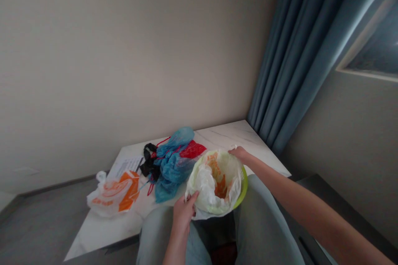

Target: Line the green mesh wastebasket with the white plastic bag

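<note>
A white plastic bag [206, 186] with orange print lines a yellow-green bin [244, 186], its edge folded over most of the rim. The bin is tilted so that its mouth faces me, just above my knees. My left hand [184, 210] pinches the bag at the near left of the rim. At the far right side, my right hand [239, 153] is closed on the bag's edge, where a small white tip sticks out by the fingers. The green rim shows bare along the right. The bin's lower part is hidden.
On the white marbled table [102, 236] lie crumpled blue bags [174, 169], a red bag [192, 149], a black bag [149, 166], a white-and-orange bag [113, 193] and a printed sheet [126, 165]. A wall stands behind; a blue curtain [298, 58] hangs at right.
</note>
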Available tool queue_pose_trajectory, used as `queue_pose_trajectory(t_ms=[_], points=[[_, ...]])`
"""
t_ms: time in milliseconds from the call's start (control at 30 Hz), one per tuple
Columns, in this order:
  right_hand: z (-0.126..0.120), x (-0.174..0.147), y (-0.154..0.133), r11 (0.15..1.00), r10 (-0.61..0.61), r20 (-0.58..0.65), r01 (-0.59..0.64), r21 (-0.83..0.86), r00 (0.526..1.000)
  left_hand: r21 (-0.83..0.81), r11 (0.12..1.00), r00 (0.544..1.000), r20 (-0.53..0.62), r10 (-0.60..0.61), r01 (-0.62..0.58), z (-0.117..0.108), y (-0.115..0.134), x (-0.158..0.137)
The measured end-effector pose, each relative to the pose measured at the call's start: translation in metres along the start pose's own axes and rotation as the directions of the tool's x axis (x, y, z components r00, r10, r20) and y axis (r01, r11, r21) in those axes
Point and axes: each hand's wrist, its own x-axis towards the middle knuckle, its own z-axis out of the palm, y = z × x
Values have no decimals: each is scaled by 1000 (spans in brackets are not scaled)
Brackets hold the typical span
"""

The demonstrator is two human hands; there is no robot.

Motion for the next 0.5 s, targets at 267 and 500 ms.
queue_pose_trajectory(t_ms=[267, 500], points=[[16, -25, -2, 866, -495, -348, 486, -119, 796, 570, 749, 906, -18, 424, -339, 15, 60, 28], [6, -14, -26, 914, -404, -373, 386, -126, 835, 539, 757, 908, 39, 417, -370, 17, 102, 73]])
